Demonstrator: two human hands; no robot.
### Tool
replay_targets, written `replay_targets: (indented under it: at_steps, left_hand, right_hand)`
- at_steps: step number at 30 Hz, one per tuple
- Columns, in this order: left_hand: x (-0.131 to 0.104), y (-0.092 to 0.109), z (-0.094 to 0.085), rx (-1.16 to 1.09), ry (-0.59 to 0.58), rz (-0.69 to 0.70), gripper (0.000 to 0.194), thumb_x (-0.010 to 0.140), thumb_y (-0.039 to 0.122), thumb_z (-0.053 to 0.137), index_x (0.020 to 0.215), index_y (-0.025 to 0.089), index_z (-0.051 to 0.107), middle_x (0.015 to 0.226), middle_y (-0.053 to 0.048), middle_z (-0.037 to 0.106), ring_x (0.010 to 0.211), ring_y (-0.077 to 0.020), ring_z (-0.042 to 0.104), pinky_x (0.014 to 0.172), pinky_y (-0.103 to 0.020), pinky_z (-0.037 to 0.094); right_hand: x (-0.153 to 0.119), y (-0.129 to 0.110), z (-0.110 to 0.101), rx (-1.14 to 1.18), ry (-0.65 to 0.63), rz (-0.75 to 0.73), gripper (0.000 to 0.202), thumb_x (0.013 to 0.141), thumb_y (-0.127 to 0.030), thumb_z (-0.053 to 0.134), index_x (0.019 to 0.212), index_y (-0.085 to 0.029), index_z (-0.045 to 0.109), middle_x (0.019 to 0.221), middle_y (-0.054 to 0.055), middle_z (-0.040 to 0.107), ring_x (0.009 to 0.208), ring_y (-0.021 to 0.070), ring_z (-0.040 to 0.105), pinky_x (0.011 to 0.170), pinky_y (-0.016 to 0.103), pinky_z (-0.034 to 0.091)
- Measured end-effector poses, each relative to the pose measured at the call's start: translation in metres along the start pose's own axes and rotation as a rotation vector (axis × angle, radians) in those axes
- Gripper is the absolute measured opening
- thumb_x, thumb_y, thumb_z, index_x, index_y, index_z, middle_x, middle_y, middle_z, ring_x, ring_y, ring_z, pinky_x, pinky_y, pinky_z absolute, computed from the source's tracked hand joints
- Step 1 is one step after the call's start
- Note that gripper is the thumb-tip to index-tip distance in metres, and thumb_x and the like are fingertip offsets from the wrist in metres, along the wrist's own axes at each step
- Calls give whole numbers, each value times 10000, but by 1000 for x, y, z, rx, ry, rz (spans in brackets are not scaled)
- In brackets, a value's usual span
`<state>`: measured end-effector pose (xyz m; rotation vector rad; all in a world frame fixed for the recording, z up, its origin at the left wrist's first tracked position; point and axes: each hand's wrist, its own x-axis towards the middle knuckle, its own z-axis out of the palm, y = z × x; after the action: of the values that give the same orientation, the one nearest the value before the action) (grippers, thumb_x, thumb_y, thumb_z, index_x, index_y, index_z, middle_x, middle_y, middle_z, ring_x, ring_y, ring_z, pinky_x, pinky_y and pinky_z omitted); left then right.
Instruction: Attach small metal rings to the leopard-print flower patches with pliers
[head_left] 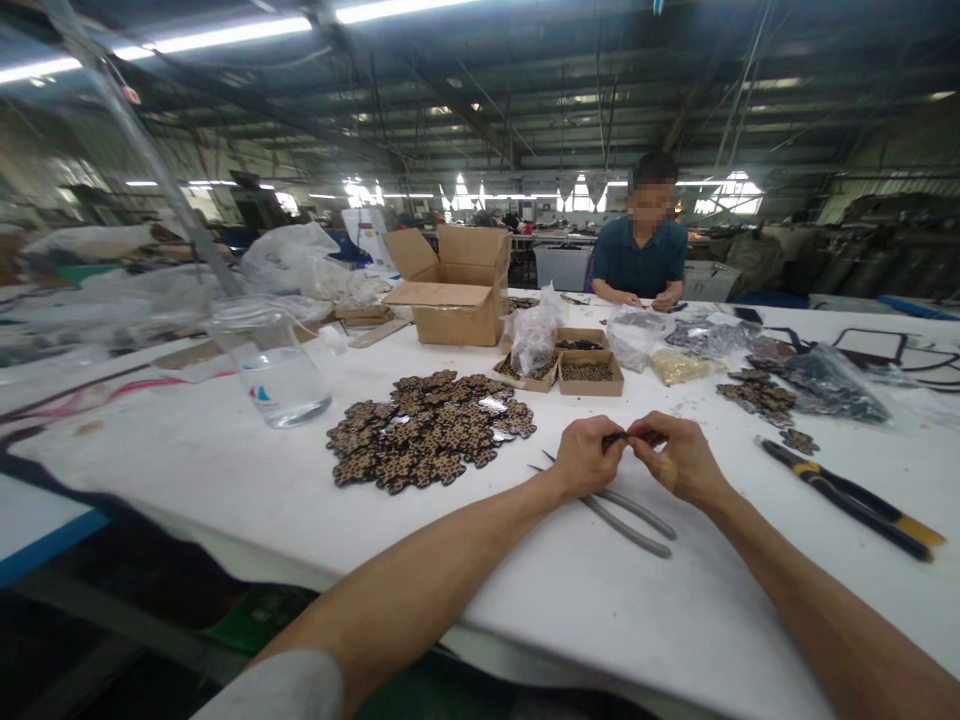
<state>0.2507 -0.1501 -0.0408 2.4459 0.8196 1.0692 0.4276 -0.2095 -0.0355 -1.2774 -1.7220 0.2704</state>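
White worktable (225, 470) in a dim factory hall, left hand (589, 457) and right hand (679, 458) pinching a small dark piece (626, 436)

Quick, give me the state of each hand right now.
Left hand: closed, pinching one end of a small dark piece.
Right hand: closed, pinching the other end of the same piece.

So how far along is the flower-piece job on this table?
Possibly done: a small pile of flower pieces sits to the right. In hand: the left hand and right hand pinch one dark piece between them. Left: probably the big pile, far larger, so it looks early.
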Motion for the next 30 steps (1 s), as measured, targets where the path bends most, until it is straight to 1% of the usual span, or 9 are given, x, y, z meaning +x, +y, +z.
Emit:
replay_targets:
  at_steps: [5, 10, 16, 20, 23, 25, 28, 30]
  left_hand:
    - [0, -1, 1, 30, 4, 11, 155, 862, 232, 585, 915, 190, 724, 879, -45, 717, 773, -161, 628, 713, -268, 469]
    - [-1, -1, 0, 83, -8, 64, 153, 879, 243, 571, 926, 196, 709, 891, -44, 700, 798, -164, 622, 729, -276, 469]
    - [-2, 1, -1, 121, -8, 87, 179, 908, 254, 540, 960, 197, 703, 897, -51, 674, 810, -167, 612, 744, -286, 470]
    - [-1, 2, -4, 135, -21, 99, 181, 911, 252, 538, 961, 203, 705, 911, -62, 670, 862, -182, 618, 766, -294, 470]
    - [2, 2, -8, 108, -4, 109, 194, 913, 249, 531, 980, 206, 707, 936, -63, 675, 888, -181, 624, 789, -291, 476]
    - [4, 1, -9, 49, 1, 98, 190, 904, 244, 541, 981, 204, 710, 947, -60, 685, 885, -175, 628, 798, -284, 482]
    - [6, -1, -6, -70, 1, 13, 173, 883, 247, 571, 955, 197, 720, 928, -49, 708, 848, -164, 633, 779, -271, 487]
    - [6, -3, -4, -150, -21, -52, 173, 877, 261, 582, 938, 187, 726, 882, -39, 720, 802, -153, 633, 746, -260, 486]
  right_hand:
    - [3, 5, 1, 25, -15, 128, 148, 767, -259, 623, 856, -181, 712, 775, 45, 725, 666, 184, 656, 669, 307, 531]
    - [7, 6, 1, 36, -26, 234, 159, 729, -273, 627, 812, -172, 717, 726, 48, 715, 656, 187, 649, 626, 295, 511]
    - [9, 13, 1, 294, -18, 462, 226, 655, -292, 713, 813, -131, 723, 655, 36, 685, 546, 150, 589, 540, 278, 488]
    - [8, 13, 0, 428, -14, 561, 280, 616, -307, 777, 817, -118, 732, 645, 31, 676, 520, 138, 574, 528, 283, 497]
    - [8, 11, 0, 463, -53, 592, 275, 587, -294, 803, 783, -116, 730, 635, 27, 664, 523, 131, 563, 521, 280, 502]
    - [8, 9, -1, 457, -79, 573, 263, 594, -299, 803, 769, -118, 727, 638, 29, 661, 535, 129, 561, 525, 277, 505]
    - [9, 7, -3, 446, -54, 537, 295, 604, -337, 803, 790, -123, 725, 640, 35, 665, 536, 135, 571, 527, 280, 507]
    - [10, 6, -5, 442, -20, 524, 338, 599, -377, 809, 803, -121, 723, 633, 42, 667, 531, 141, 579, 526, 286, 511]
